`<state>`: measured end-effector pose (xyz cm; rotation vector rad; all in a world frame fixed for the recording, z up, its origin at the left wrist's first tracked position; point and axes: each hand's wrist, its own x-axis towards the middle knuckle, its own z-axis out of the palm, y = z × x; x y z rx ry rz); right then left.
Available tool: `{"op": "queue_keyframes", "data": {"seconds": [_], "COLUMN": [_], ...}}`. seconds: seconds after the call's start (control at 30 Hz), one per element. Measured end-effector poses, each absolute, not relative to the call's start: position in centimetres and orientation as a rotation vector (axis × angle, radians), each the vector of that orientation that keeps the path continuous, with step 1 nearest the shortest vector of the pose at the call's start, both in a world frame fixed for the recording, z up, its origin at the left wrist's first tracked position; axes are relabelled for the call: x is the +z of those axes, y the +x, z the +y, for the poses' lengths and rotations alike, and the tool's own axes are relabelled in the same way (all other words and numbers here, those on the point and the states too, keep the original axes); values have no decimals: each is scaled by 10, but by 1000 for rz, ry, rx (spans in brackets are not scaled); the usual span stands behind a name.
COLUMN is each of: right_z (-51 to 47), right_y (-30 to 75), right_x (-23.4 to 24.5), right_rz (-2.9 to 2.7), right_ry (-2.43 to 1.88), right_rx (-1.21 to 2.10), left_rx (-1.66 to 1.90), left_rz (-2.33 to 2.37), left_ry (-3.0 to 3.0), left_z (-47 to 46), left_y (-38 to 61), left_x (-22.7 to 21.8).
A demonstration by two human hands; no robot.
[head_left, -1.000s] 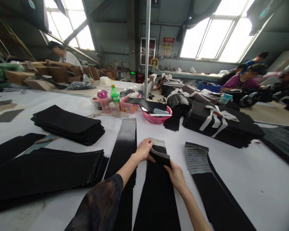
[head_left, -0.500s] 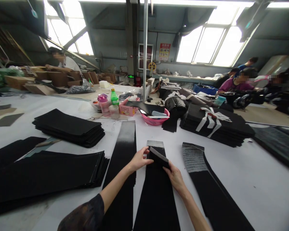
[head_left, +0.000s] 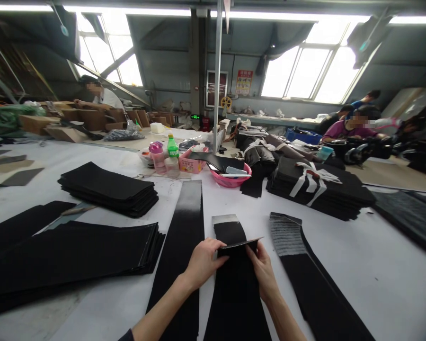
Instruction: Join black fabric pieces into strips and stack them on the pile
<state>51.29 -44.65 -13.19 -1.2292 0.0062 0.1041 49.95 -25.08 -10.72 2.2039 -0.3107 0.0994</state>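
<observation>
My left hand [head_left: 202, 261] and my right hand [head_left: 261, 270] both pinch the far edge of a black sheet [head_left: 238, 247], lifted off the long black strip pile [head_left: 234, 293] in front of me. The lifted edge runs level between the two hands. Beyond it the grey end [head_left: 224, 219] of a lower strip shows on the white table [head_left: 358, 265]. Another long black strip [head_left: 184, 222] lies to the left, and a strip with a grey ribbed end [head_left: 287, 234] lies to the right.
Stacks of black sheets sit at left [head_left: 110, 187] and front left [head_left: 74, 251]; a tied black bundle [head_left: 315, 187] lies at right. A pink basin [head_left: 230, 179], bottles [head_left: 170, 147] and a pink box stand mid-table. Other people sit at the far left and far right.
Both hands have drawn the sheet's edge back toward me and lifted it level; before, it curled over near the strip's far end. The grey end is now uncovered.
</observation>
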Motion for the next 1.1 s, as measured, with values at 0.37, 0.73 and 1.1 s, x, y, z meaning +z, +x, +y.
{"op": "queue_keyframes", "data": {"seconds": [0.37, 0.73, 1.1], "right_z": [-513, -508, -514], "right_y": [521, 459, 485], "right_x": [-85, -39, -11], "right_rz": [259, 236, 124], "right_ry": [-961, -1053, -1143], "right_rx": [-14, 254, -107], "left_rx": [-107, 29, -745], "left_rz": [-469, -549, -339], "left_ry": [2309, 2236, 1400], "left_z": [-229, -257, -284], "left_y": [517, 480, 375], "left_x": [-131, -117, -69]}}
